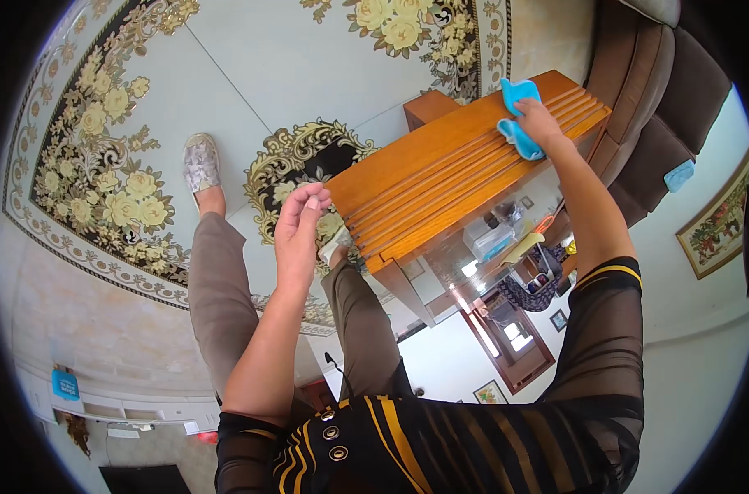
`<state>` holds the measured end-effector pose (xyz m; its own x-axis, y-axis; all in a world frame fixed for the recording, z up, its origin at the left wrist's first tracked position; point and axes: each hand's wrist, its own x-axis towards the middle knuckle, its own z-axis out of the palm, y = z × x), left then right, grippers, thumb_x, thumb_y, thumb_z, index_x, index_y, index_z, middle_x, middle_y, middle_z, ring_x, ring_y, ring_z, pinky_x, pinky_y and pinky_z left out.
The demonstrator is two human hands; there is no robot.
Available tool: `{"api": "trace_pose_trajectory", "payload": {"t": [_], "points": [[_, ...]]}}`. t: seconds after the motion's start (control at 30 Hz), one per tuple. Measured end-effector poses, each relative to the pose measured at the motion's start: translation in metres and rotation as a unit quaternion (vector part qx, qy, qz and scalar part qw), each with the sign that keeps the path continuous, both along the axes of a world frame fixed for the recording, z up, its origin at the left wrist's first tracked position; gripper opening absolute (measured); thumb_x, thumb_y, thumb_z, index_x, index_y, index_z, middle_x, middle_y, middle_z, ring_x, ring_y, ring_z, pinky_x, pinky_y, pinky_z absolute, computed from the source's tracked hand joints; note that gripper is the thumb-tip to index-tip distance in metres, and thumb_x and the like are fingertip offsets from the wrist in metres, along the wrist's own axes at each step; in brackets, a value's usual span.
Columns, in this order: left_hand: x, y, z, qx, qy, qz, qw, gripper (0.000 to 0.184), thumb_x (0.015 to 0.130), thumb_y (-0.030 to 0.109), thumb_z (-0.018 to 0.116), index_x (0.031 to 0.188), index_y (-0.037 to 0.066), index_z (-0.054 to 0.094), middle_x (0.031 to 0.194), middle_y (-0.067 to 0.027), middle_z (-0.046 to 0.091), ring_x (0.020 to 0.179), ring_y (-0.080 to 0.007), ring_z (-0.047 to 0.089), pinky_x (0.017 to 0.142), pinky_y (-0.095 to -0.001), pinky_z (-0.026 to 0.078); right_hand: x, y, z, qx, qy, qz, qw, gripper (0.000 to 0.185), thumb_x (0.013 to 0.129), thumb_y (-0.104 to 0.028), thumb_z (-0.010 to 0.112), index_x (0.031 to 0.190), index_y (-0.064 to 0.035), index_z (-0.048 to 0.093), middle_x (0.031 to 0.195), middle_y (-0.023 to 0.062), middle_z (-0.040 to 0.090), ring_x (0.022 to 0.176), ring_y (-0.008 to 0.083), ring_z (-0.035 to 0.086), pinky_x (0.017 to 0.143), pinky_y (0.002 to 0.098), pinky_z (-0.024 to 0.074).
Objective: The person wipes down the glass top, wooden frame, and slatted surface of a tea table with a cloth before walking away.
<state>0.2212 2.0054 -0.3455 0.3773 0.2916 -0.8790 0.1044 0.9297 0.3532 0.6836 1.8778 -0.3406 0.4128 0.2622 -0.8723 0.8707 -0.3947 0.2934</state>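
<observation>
Right fingers (524, 107) clutch crumpled blue cloth (523, 144) on glossy, grooved wooden tabletop (420, 177).

Sheer black sleeves (601, 337), yellow-banded cuffs (610, 269).

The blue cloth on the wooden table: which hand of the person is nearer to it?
Right. The right hand is on the blue cloth, at one end of the wooden table. The left hand is apart from it, near the table's other end.
</observation>
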Motion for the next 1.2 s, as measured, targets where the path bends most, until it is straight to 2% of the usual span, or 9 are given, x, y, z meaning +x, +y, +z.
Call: {"api": "trace_pose_trajectory", "payload": {"t": [0.2,0.3,0.37,0.47,0.67,0.77,0.9,1.1,1.2], "points": [[-0.003,-0.008,-0.007,-0.017,-0.005,-0.008,1.0,0.025,0.097,0.016,0.048,0.116,0.002,0.054,0.108,-0.0074,0.059,0.1,-0.0135,0.055,0.091,-0.0277,0.043,-0.197,0.046,-0.011,0.007,0.277,-0.085,0.957,0.052,0.089,-0.039,0.056,0.126,-0.0029,0.053,0.135,0.0185,0.046,0.13,0.032,0.037,0.109,0.0405,0.0283],[-0.004,-0.009,-0.008,0.002,-0.011,-0.013,1.0,0.024,0.097,0.016,0.048,0.116,0.002,0.055,0.107,-0.0068,0.059,0.1,-0.0133,0.055,0.091,-0.0274,0.042,-0.294,0.051,0.009,0.171,0.486,-0.066,0.855,0.032,0.08,-0.024,0.062,0.106,-0.0037,0.064,0.114,0.0176,0.057,0.115,0.0315,0.05,0.096,0.0427,0.0412],[-0.004,-0.008,-0.006,0.013,-0.007,-0.004,1.0,0.024,0.096,0.015,0.049,0.115,0.002,0.055,0.107,-0.0061,0.059,0.1,-0.0132,0.055,0.091,-0.0274,0.042,-0.307,0.06,0.027,0.146,0.503,-0.066,0.85,0.024,0.079,-0.018,0.062,0.099,-0.0039,0.066,0.11,0.0143,0.059,0.111,0.0288,0.052,0.093,0.0405,0.0432],[-0.005,-0.015,-0.009,0.029,0.001,-0.009,1.0,0.025,0.097,0.018,0.048,0.115,0.003,0.056,0.105,-0.0041,0.061,0.096,-0.0103,0.055,0.085,-0.0248,0.042,-0.281,0.053,0.056,0.217,0.44,-0.081,0.868,0.018,0.081,-0.011,0.06,0.096,-0.0062,0.067,0.106,0.0064,0.061,0.108,0.0254,0.054,0.091,0.0371,0.0448],[-0.006,-0.022,-0.009,0.001,-0.004,-0.04,0.999,0.025,0.096,0.016,0.05,0.116,0.002,0.055,0.107,-0.0055,0.06,0.099,-0.0128,0.055,0.09,-0.0272,0.042,-0.089,-0.002,0.055,0.222,0.105,-0.064,0.967,0.014,0.082,-0.009,0.059,0.093,-0.0068,0.068,0.099,0.0106,0.065,0.095,0.0272,0.061,0.085,0.0353,0.0485],[-0.001,-0.024,-0.008,0.017,0.005,-0.054,0.998,0.026,0.097,0.017,0.047,0.116,0.003,0.056,0.104,-0.0047,0.062,0.096,-0.0107,0.056,0.085,-0.0248,0.042,0.041,-0.042,0.056,0.25,-0.054,-0.027,0.967,0.02,0.084,-0.018,0.057,0.096,-0.0068,0.068,0.101,0.0147,0.065,0.092,0.0324,0.062,0.083,0.0383,0.049],[-0.002,-0.027,-0.012,0.026,0.012,-0.071,0.997,0.026,0.097,0.018,0.047,0.116,0.003,0.056,0.105,-0.0049,0.062,0.096,-0.0104,0.055,0.086,-0.0247,0.042,0.066,-0.07,0.053,0.378,-0.186,0.05,0.905,0.027,0.088,-0.017,0.047,0.099,-0.0032,0.068,0.116,0.0186,0.059,0.116,0.0353,0.049,0.1,0.0414,0.0369],[0.002,-0.043,-0.018,0.01,0.019,-0.077,0.997,0.026,0.097,0.018,0.047,0.116,0.003,0.056,0.105,-0.0043,0.062,0.096,-0.0101,0.055,0.086,-0.0244,0.042,-0.063,-0.076,0.054,0.524,-0.155,-0.122,0.828,0.032,0.095,-0.017,0.041,0.119,-0.0041,0.059,0.137,0.0175,0.042,0.131,0.0303,0.036,0.109,0.0371,0.0259],[0.007,-0.042,-0.02,0.009,0.019,-0.078,0.997,0.026,0.097,0.018,0.048,0.116,0.003,0.056,0.105,-0.0042,0.061,0.096,-0.0103,0.055,0.086,-0.0246,0.042,-0.047,-0.078,0.047,0.571,-0.18,-0.196,0.776,0.038,0.096,-0.02,0.039,0.128,-0.0019,0.05,0.144,0.0182,0.034,0.135,0.0308,0.031,0.11,0.0373,0.0236]]}}
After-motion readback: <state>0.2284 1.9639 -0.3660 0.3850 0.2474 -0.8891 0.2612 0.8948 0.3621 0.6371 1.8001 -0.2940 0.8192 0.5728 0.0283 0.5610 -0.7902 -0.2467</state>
